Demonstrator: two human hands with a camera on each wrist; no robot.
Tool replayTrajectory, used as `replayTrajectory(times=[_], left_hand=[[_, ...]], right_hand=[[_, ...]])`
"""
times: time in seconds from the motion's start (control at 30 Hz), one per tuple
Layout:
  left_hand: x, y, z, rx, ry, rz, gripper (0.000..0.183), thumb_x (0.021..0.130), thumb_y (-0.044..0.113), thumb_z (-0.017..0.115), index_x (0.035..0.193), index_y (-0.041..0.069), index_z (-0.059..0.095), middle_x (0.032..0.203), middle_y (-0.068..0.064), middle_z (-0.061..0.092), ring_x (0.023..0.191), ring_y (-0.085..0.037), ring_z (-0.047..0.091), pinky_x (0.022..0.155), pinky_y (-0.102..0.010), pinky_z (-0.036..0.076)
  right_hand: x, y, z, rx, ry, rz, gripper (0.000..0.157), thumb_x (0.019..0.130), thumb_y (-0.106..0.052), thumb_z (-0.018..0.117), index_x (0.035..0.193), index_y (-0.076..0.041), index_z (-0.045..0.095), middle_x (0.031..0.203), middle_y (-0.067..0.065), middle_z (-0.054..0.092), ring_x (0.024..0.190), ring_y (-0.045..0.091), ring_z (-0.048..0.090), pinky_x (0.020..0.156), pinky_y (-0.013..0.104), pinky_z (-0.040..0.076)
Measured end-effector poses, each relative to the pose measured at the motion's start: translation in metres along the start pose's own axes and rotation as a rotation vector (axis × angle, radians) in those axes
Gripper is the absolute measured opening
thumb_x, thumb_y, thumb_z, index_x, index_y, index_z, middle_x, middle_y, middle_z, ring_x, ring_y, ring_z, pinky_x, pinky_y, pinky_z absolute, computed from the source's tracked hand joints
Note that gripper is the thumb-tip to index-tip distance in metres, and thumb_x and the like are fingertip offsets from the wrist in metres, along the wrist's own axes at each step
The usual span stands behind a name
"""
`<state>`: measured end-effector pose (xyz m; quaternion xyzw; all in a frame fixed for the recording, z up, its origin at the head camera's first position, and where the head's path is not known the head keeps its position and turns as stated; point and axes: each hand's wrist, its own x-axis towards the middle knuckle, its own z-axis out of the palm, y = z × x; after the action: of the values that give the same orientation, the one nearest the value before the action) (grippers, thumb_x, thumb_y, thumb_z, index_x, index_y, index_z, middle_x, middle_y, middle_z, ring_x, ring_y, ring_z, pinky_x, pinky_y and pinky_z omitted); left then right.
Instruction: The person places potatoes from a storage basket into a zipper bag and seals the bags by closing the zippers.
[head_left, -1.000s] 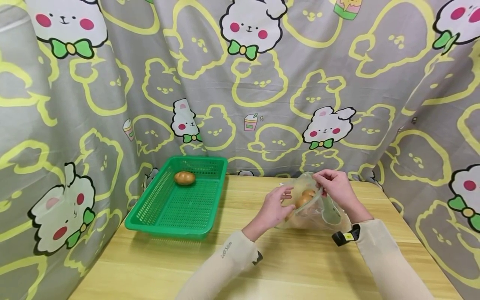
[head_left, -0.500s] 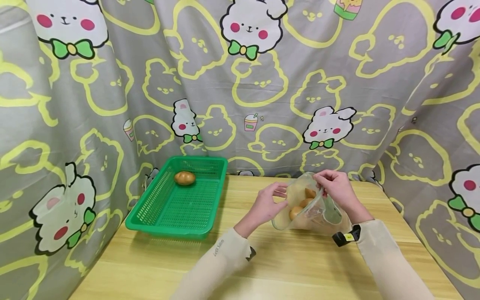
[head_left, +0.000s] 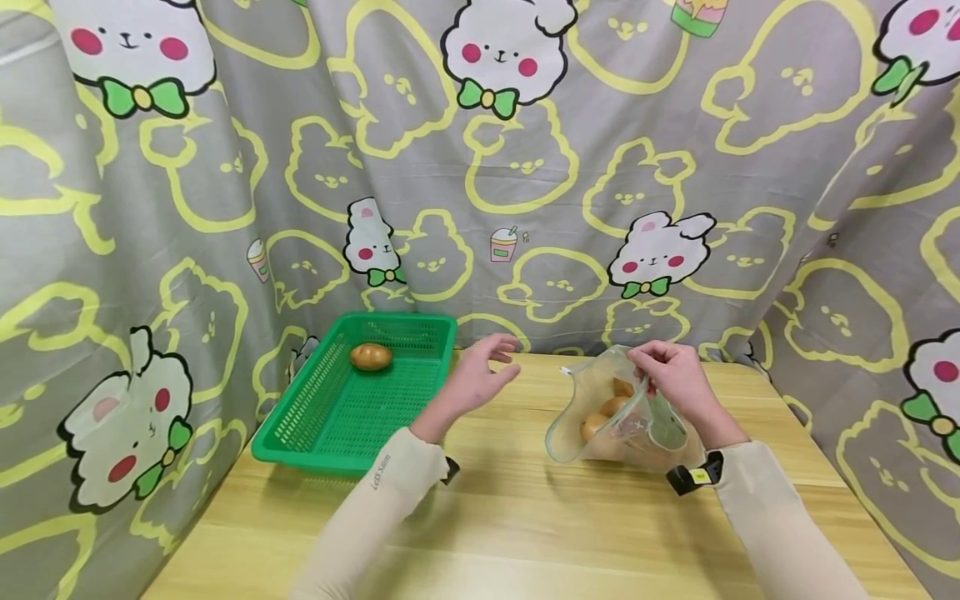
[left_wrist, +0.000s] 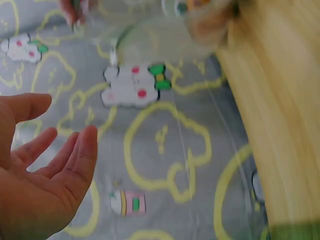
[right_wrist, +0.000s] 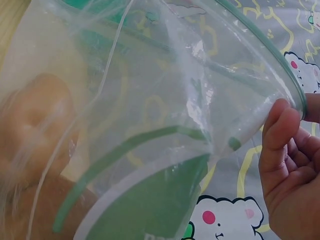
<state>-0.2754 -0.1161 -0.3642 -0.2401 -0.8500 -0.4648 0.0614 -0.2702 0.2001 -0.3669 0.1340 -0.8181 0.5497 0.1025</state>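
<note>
My right hand pinches the rim of a clear zip bag with green print, between thumb and fingers. The bag's mouth gapes toward the left, and several brown, potato-like things lie inside it. Through the film in the right wrist view, one dimpled brown potato-like thing shows beside the green printed patch. My left hand is empty, fingers loosely spread, by the right rim of a green plastic basket. One brown potato lies at the back left of that basket.
The basket stands at the left on a wooden table. A grey curtain with rabbit and bear prints hangs behind and at both sides. Each wrist wears a black strap, like this right strap.
My left hand has drawn away from the bag's mouth, moving left to the basket's edge. The bag's mouth has widened. My right hand keeps its pinch at nearly the same spot.
</note>
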Motion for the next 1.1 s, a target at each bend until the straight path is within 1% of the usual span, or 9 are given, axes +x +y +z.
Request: replayTrajectory(times=[0.07, 0.13, 0.27, 0.37, 0.5, 0.63, 0.8, 0.97, 1.1], left_hand=[[0.001, -0.006, -0.012, 0.028, 0.001, -0.011, 0.037, 0.090, 0.013, 0.064, 0.125, 0.008, 0.055, 0.121, -0.009, 0.056, 0.108, -0.026, 0.058, 0.082, -0.036, 0.051], [0.003, -0.014, -0.023, 0.077, -0.009, -0.031, 0.038, 0.091, 0.016, 0.064, 0.127, 0.009, 0.054, 0.124, -0.009, 0.054, 0.110, -0.026, 0.056, 0.085, -0.038, 0.049], [0.007, -0.032, -0.044, 0.212, -0.066, -0.068, 0.043, 0.092, 0.022, 0.064, 0.131, 0.010, 0.052, 0.125, -0.008, 0.051, 0.114, -0.025, 0.051, 0.088, -0.041, 0.047], [0.010, -0.048, -0.060, 0.296, -0.104, -0.088, 0.047, 0.091, 0.023, 0.064, 0.134, 0.010, 0.050, 0.126, -0.012, 0.049, 0.116, -0.028, 0.049, 0.090, -0.044, 0.044], [0.012, -0.068, -0.081, 0.353, -0.134, -0.135, 0.049, 0.091, 0.021, 0.065, 0.136, 0.010, 0.047, 0.134, -0.018, 0.044, 0.121, -0.034, 0.045, 0.094, -0.048, 0.041], [0.012, -0.087, -0.100, 0.392, -0.162, -0.181, 0.053, 0.090, 0.020, 0.065, 0.137, 0.008, 0.045, 0.137, -0.019, 0.041, 0.124, -0.037, 0.041, 0.096, -0.051, 0.038], [0.010, -0.112, -0.113, 0.431, -0.185, -0.217, 0.057, 0.089, 0.023, 0.067, 0.138, 0.007, 0.043, 0.139, -0.021, 0.039, 0.126, -0.039, 0.038, 0.097, -0.053, 0.037], [0.010, -0.136, -0.118, 0.461, -0.191, -0.262, 0.059, 0.087, 0.021, 0.069, 0.138, 0.006, 0.043, 0.140, -0.024, 0.037, 0.126, -0.042, 0.036, 0.096, -0.054, 0.037], [0.010, -0.150, -0.120, 0.500, -0.192, -0.287, 0.061, 0.087, 0.021, 0.069, 0.139, 0.005, 0.041, 0.142, -0.024, 0.034, 0.128, -0.043, 0.033, 0.097, -0.056, 0.035]], right_hand=[[0.000, 0.001, 0.000, 0.001, 0.001, -0.001, 0.033, 0.095, -0.022, 0.060, 0.094, 0.011, 0.064, 0.063, 0.002, 0.058, 0.045, 0.014, 0.050, 0.042, 0.029, 0.046], [0.000, 0.002, 0.000, 0.002, 0.000, -0.005, 0.034, 0.095, -0.022, 0.060, 0.095, 0.012, 0.063, 0.063, 0.003, 0.058, 0.045, 0.015, 0.050, 0.042, 0.030, 0.046], [0.000, 0.003, -0.001, -0.001, -0.003, -0.006, 0.034, 0.095, -0.022, 0.059, 0.095, 0.012, 0.063, 0.063, 0.003, 0.058, 0.045, 0.014, 0.050, 0.042, 0.029, 0.046], [0.000, 0.002, -0.001, -0.005, -0.001, 0.000, 0.033, 0.095, -0.021, 0.059, 0.095, 0.012, 0.063, 0.064, 0.003, 0.058, 0.046, 0.014, 0.050, 0.042, 0.029, 0.046], [0.000, 0.001, -0.001, -0.001, 0.000, 0.006, 0.032, 0.095, -0.020, 0.059, 0.095, 0.012, 0.063, 0.064, 0.003, 0.058, 0.046, 0.014, 0.050, 0.043, 0.028, 0.046], [0.000, 0.001, -0.001, 0.004, 0.000, 0.007, 0.032, 0.095, -0.019, 0.059, 0.095, 0.013, 0.063, 0.064, 0.003, 0.058, 0.046, 0.014, 0.050, 0.043, 0.029, 0.047], [0.001, 0.001, 0.000, -0.004, 0.000, 0.006, 0.031, 0.095, -0.021, 0.059, 0.094, 0.010, 0.064, 0.063, 0.002, 0.057, 0.046, 0.013, 0.050, 0.043, 0.029, 0.047], [0.001, 0.000, 0.000, -0.003, -0.014, 0.010, 0.032, 0.095, -0.022, 0.059, 0.096, 0.010, 0.065, 0.064, 0.003, 0.057, 0.047, 0.014, 0.049, 0.043, 0.029, 0.047], [-0.001, 0.000, -0.002, 0.003, -0.021, 0.018, 0.032, 0.095, -0.021, 0.059, 0.097, 0.010, 0.065, 0.065, 0.005, 0.058, 0.046, 0.015, 0.049, 0.043, 0.030, 0.047]])
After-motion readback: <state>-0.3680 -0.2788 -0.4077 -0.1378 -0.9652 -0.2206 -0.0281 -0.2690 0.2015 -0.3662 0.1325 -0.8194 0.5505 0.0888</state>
